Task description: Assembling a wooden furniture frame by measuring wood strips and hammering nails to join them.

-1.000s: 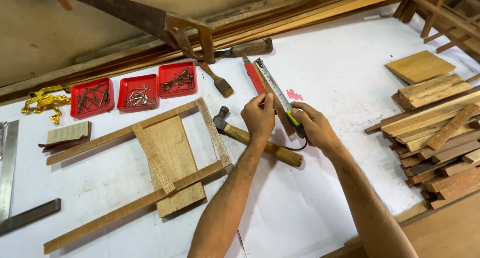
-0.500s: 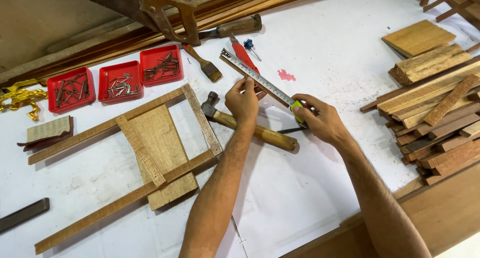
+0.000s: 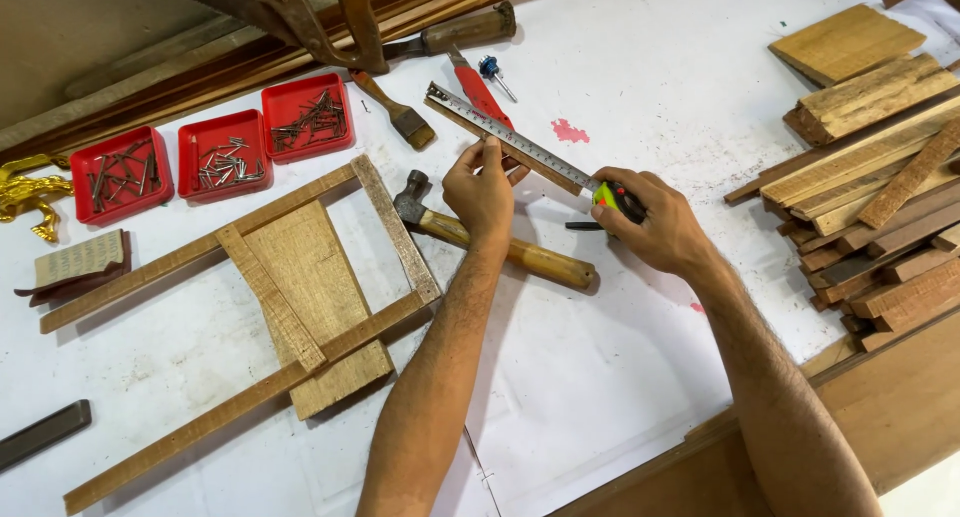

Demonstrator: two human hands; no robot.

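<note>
A person's 2 bare hands work over a white-covered workbench (image 3: 640,97), seen from above. The right hand (image 3: 655,222) is closed around the green-and-black case of a tape measure (image 3: 612,195). The left hand (image 3: 483,190) pinches the extended steel blade (image 3: 500,137) between thumb and fingers, partway along its length. The blade's long axis runs from the case toward 10 o'clock, ending at its hook near a red-handled tool (image 3: 478,89). It appears to lie along a thin wooden strip (image 3: 470,129), though the blade hides most of it. The blade is silver with fine dark markings.

Just below the left hand, a wooden-handled hammer (image 3: 495,242) lies slanted, head toward 10 o'clock. At 9 o'clock rests a wooden frame (image 3: 290,297) of slats; beyond it sit 3 red trays (image 3: 220,157) of nails. A stack of wood offcuts (image 3: 870,197) lies at 3 o'clock.
</note>
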